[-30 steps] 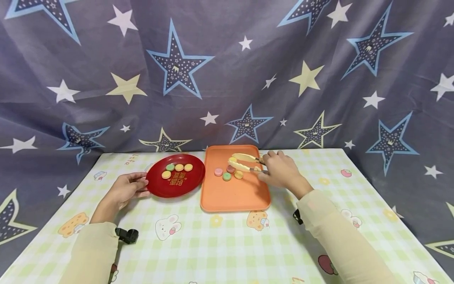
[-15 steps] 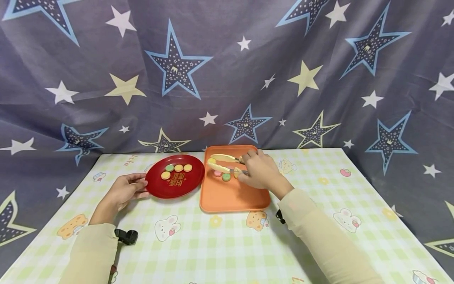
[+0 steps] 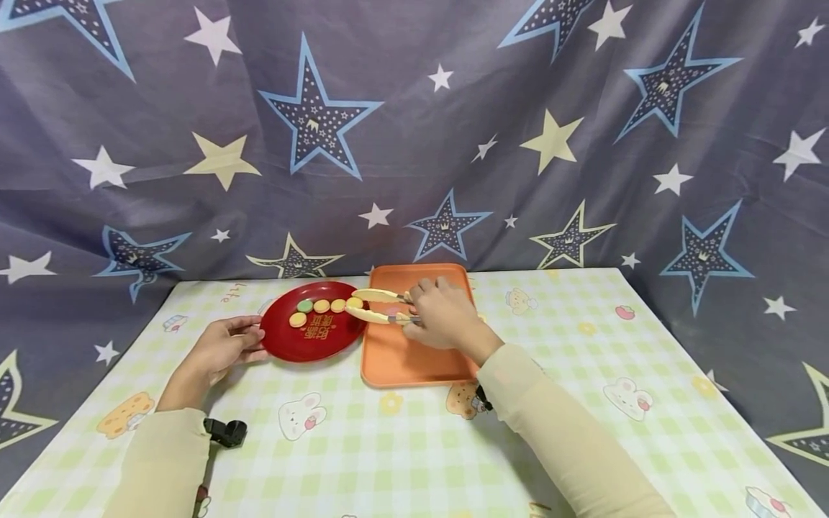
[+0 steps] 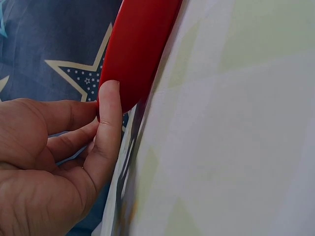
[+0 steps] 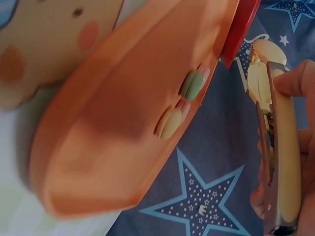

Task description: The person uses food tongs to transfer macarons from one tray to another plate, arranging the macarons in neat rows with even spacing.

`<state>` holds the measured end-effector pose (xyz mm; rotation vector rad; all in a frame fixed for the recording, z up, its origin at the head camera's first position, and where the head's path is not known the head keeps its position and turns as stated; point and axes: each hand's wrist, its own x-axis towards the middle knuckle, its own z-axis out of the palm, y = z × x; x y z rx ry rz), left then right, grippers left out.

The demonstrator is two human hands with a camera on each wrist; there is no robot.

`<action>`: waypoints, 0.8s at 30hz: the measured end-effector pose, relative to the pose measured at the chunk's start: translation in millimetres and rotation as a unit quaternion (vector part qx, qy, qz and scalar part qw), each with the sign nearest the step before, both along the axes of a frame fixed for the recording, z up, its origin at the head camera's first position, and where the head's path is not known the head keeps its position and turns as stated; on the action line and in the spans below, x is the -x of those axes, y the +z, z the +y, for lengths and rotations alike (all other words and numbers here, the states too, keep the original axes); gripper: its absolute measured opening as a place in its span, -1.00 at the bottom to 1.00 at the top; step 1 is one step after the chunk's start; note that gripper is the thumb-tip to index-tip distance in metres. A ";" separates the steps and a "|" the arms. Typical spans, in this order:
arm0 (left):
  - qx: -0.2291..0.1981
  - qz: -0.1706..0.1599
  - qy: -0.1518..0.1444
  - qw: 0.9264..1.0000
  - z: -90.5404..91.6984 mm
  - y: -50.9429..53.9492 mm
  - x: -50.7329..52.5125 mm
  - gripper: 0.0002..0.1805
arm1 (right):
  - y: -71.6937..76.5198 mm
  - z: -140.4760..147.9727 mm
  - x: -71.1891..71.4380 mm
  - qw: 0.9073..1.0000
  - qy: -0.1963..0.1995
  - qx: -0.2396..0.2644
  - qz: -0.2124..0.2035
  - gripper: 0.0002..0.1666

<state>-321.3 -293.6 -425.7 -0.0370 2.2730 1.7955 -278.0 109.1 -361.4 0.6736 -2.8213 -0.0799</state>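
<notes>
Evidently the left hand [image 3: 223, 349] pinches the red plate [image 3: 291, 345] at nine o'clock, likely to steady it; the right hand [image 3: 447, 316] grips tongs [image 3: 376, 316] holding a yellow macaron [image 3: 354, 303] at the plate's two o'clock edge (touching it? I can't tell). Only the right wrist view clearly shows the green macaron [image 5: 193, 84] on the orange tray [image 5: 108, 123].

Laid out with the curtain [image 3: 388, 165] behind the table [image 3: 363, 453] at twelve o'clock, the plate [image 3: 304, 349] at nine o'clock from the tray [image 3: 408, 363], macarons [image 3: 297, 319] on both, tips of the tongs [image 3: 372, 316] above the plate's two o'clock edge.
</notes>
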 end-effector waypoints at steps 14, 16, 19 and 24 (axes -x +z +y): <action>0.000 -0.001 -0.009 1.000 2.8 0.8 1.7 -0.36 | -2.9 -22.0 0.7 1.000 0.009 -0.020 -0.016 -0.42; 0.001 -0.001 -0.006 1.000 3.1 0.8 1.9 -0.37 | -3.5 -24.0 1.3 1.000 0.011 -0.017 -0.015 -0.43; 0.002 -0.001 -0.005 1.000 2.9 1.1 1.5 -0.38 | -4.4 -27.4 1.7 1.000 0.014 -0.016 -0.011 -0.45; 0.001 -0.003 0.000 1.000 2.3 2.2 0.1 -0.37 | -6.8 -36.1 3.2 0.999 0.019 -0.019 -0.020 -0.47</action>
